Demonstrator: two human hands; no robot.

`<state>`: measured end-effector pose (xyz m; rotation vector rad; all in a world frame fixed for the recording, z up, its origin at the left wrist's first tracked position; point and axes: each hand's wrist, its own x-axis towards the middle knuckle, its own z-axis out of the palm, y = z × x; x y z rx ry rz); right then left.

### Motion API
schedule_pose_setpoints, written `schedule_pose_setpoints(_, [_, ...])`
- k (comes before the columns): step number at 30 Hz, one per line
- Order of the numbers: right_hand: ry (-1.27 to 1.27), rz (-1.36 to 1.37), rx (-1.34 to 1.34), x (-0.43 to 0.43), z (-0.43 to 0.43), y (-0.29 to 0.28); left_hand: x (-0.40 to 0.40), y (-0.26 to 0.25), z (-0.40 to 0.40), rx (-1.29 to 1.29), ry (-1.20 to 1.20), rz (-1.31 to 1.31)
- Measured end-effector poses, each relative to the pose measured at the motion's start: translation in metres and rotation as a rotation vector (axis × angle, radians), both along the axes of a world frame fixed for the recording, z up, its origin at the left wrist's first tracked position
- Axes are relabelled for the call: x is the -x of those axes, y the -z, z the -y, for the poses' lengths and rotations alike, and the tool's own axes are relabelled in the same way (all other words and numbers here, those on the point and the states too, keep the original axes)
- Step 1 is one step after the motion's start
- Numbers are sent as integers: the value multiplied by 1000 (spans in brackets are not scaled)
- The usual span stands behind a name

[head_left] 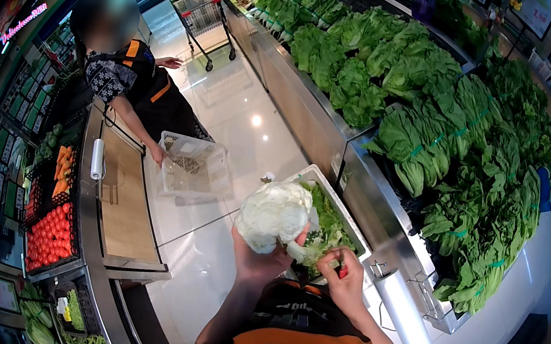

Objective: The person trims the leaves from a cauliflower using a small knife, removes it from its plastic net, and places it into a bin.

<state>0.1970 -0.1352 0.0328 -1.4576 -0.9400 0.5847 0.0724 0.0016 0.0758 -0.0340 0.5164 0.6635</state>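
Observation:
A large white cauliflower head (274, 215) rests in my left hand (261, 259), its cut stem pointing right. My right hand (344, 277) is beside that stem, closed around a small tool with a red handle (343, 271); the rest of the tool is hidden by the fingers. Below and behind the cauliflower stands a white foam box (363, 251) on the floor, holding loose green leaf trimmings (326, 212).
A person (133, 79) at the left holds a white plastic crate (195, 167). Leafy greens (423, 125) fill the stall at the right, where a plastic bag roll (403, 314) hangs. Tomatoes (50, 236) lie left; a shopping cart (202, 17) stands farther off.

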Motion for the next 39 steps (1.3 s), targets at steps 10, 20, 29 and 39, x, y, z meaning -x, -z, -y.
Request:
schedule_pose_setpoints(10, [171, -299, 82, -27, 15, 9, 3, 41, 4, -284, 61, 256])
schedule_pose_setpoints(20, [80, 88, 213, -59, 14, 20, 50, 70, -25, -277, -17, 360])
schedule_pose_setpoints(29, [2, 71, 250, -43, -9, -4, 62, 94, -21, -335, 110, 272])
schedule_pose_setpoints(39, [-121, 206, 151, -26, -9, -62, 58, 87, -20, -436, 138, 308])
